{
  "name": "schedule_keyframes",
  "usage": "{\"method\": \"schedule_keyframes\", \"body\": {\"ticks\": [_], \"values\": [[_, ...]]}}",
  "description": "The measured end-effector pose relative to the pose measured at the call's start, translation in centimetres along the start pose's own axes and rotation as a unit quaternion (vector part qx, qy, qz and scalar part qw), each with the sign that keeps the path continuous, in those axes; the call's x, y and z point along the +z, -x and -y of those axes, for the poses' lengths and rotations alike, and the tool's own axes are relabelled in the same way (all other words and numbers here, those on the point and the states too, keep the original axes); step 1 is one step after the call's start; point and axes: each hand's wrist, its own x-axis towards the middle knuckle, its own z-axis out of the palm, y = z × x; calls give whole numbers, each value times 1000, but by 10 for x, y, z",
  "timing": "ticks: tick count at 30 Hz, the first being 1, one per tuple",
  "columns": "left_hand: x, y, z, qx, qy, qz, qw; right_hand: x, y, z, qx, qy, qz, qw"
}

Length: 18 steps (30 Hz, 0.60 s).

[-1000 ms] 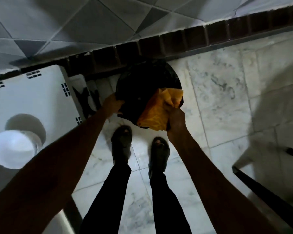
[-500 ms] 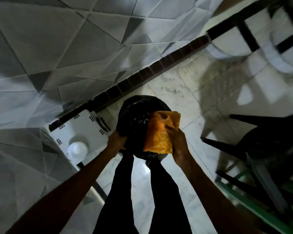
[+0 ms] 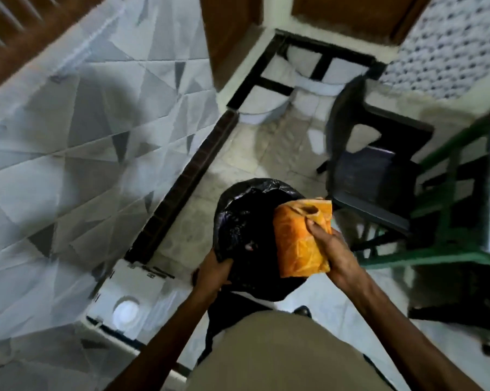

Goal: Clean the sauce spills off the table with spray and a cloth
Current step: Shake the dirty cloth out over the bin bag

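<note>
Over the last second the view has swung up from the floor and feet to take in the room, while both hands stay at the black bin bag [image 3: 246,218]. The left hand [image 3: 212,266] still grips the bag's rim at 7 o'clock. The right hand [image 3: 331,249] keeps its fingers wrapped round the orange cloth [image 3: 300,241], which sits over the bag's mouth at 3 o'clock. The person seems to be straightening up, probably having shaken the cloth out, with wiping finished or paused. Counted: one cloth, one bag, two chairs at 2 o'clock, a black chair [image 3: 373,176] and a green chair [image 3: 458,193], and one white box [image 3: 136,289] at 8 o'clock. No spray or table shows.
</note>
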Motion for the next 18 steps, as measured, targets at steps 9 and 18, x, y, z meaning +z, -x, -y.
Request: {"method": "schedule_keyframes", "body": {"ticks": [9, 18], "values": [[191, 64, -25, -23, -25, 72, 997, -196, 78, 4, -56, -115, -114, 985], [347, 55, -31, -84, -84, 137, 983, -359, 95, 20, -58, -191, -217, 956]]}}
